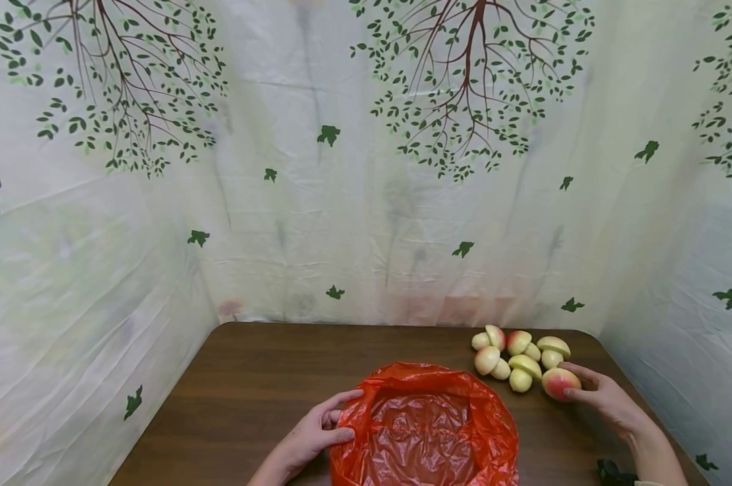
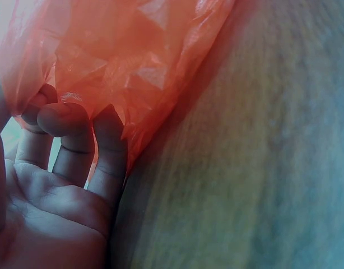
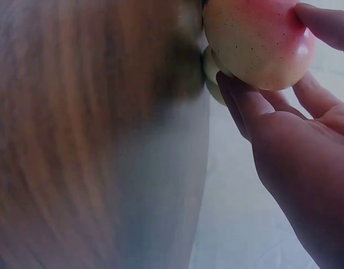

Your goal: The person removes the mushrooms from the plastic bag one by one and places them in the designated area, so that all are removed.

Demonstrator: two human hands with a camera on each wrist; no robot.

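Note:
A red plastic bag (image 1: 423,432) stands with its mouth spread wide at the front of the table. My left hand (image 1: 313,432) grips the left side of its rim between thumb and fingers; the left wrist view shows the fingers (image 2: 108,151) curled against the thin plastic. At the right, my right hand (image 1: 608,398) holds a toy mushroom (image 1: 561,384) by its red-and-yellow cap, thumb on one side and fingers on the other. That cap (image 3: 259,42) fills the top of the right wrist view, speckled with dark dots. Its stem is hidden in the head view.
Several more toy mushrooms (image 1: 525,368), cream-yellow and some with red blush, lie clustered beside the held one at the table's back right. The brown wooden table (image 1: 262,378) meets pale leaf-printed curtains (image 1: 341,223) behind and on both sides. A black object (image 1: 611,472) is by the right wrist.

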